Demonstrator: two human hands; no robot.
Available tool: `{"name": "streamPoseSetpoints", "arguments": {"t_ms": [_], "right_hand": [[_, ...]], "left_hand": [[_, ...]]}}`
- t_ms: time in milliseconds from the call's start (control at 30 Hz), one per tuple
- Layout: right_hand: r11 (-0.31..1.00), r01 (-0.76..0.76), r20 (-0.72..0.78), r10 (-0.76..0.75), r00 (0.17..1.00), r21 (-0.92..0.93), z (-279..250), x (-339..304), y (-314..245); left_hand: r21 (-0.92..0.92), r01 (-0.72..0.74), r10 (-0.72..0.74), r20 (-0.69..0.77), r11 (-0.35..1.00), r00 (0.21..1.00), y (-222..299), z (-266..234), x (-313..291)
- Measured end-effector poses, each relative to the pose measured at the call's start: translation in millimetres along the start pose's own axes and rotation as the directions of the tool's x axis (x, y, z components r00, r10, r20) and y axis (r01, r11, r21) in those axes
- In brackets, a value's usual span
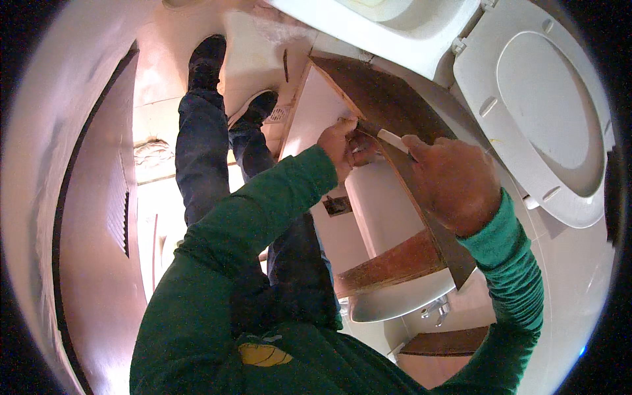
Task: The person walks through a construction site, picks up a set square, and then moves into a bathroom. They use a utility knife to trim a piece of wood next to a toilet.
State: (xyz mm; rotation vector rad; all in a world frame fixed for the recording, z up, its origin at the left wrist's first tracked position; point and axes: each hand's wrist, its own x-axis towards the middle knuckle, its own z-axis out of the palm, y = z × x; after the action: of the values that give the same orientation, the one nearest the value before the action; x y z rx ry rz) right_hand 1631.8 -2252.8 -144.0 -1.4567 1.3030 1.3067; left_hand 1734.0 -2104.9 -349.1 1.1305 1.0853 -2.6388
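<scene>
A vanity cabinet [408, 112] with dark brown wood panels stands in front of me, its long bare edge running between my hands. My left hand [342, 146] is closed at that edge, fingers curled round the board. In my right hand [454, 178] is a hand tool with a white handle [393, 139] and a short dark end. That end points at the board edge close to my left fingertips. Whether it touches the wood I cannot tell. My right palm hides the rear of the handle.
A white toilet seat and lid [546, 105] are at the right, beside a white ceramic basin or bowl [395, 33]. Below the cabinet are a white sink [395, 299] and a chrome tap [436, 309]. A brown door [99, 197] stands at the left. A drain grate [279, 114] lies by my shoe.
</scene>
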Motion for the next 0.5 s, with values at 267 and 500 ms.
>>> {"name": "streamPoseSetpoints", "arguments": {"t_ms": [267,500], "right_hand": [[0.999,-0.031,0.038,0.030,0.999,0.035,-23.2,-19.0,17.7],[0.997,-0.079,0.077,0.081,0.994,-0.025,-21.2,-18.1,6.9]], "left_hand": [[0.055,-0.018,0.013,0.097,0.998,0.995,4.3,19.9,-22.6],[0.042,-0.052,0.048,0.085,0.998,0.995,-4.0,16.7,-20.0]]}}
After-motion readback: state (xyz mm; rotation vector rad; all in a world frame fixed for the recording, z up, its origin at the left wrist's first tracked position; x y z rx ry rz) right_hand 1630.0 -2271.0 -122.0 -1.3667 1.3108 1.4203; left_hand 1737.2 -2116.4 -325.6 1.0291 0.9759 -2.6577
